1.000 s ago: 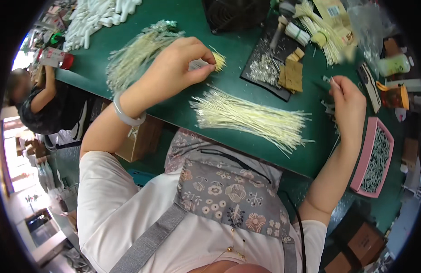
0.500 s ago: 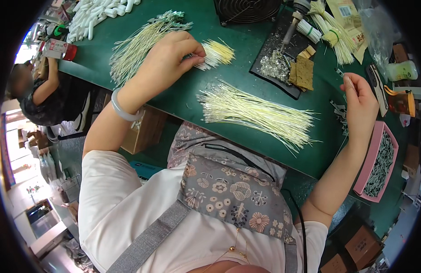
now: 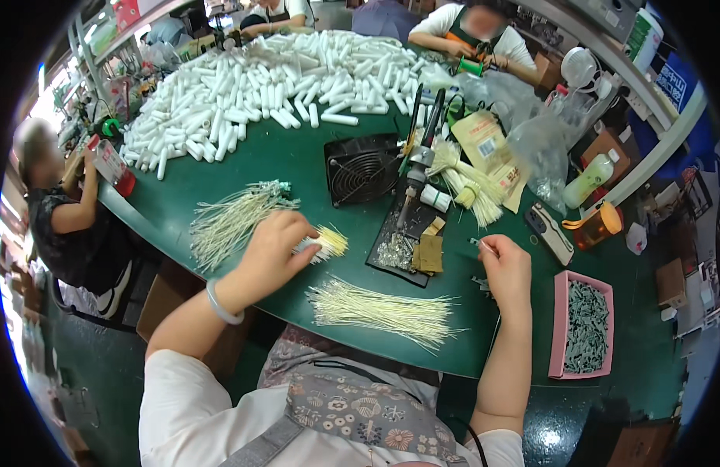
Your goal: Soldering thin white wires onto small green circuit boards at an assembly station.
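Note:
My left hand [image 3: 274, 251] curls over a short bundle of white and yellow wires [image 3: 331, 243], its thumb and fingers drawn in at the white end. What they pinch there is hidden. Beside that hand lies a fanned heap of pale wires [image 3: 222, 229] with small green pieces at the far end. On the right, my right hand [image 3: 508, 265] is closed, its thumb and forefinger pinching a small dark green strip-like part [image 3: 475, 243]. Several similar parts [image 3: 482, 285] lie under this hand. A long bundle of pale yellow-white wires [image 3: 383, 311] rests between my forearms, near the table edge.
A soldering iron [image 3: 413, 183] stands over a black tray [image 3: 383, 253] with metal scraps and a brown sponge. Behind are a black fan [image 3: 362, 170] and many white tubes [image 3: 243, 101]. A pink box [image 3: 560, 327] of small grey-green parts, a phone [image 3: 549, 233] and bottles stand right. Other people sit nearby.
The view has tilted upward, bringing the tube pile and people at the back into sight. My left hand stays at the short wires; my right still pinches the small part.

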The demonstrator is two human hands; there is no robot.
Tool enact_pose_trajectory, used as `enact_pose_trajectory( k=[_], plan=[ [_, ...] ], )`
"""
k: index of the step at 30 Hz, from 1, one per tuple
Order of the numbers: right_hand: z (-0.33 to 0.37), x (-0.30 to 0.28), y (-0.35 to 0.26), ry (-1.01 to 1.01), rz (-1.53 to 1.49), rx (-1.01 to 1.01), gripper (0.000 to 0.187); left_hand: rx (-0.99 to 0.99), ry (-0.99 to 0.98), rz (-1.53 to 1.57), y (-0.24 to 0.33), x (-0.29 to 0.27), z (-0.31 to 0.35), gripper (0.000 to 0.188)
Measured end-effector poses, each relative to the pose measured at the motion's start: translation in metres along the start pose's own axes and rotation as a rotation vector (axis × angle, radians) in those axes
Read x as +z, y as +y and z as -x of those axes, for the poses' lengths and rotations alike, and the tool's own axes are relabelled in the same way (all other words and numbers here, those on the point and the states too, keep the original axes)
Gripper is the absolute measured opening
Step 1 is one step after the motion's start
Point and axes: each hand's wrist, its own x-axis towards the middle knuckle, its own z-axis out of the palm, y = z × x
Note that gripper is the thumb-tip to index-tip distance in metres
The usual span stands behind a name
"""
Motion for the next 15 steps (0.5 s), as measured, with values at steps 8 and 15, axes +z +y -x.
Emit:
enact_pose_trajectory(
  k=[8, 15],
  plan=[
    [-0.002, 0.005, -0.012, -0.002, 0.102, -0.114, 0.010, -0.177, 0.233, -0.134, 0.018, 0.001, 0.052, 0.032],
    [0.000, 0.009, -0.002, -0.026, 0.160, -0.099, 0.010, 0.217, 0.641, 0.302, 0.094, -0.172, -0.007, 0.035]
  ],
)
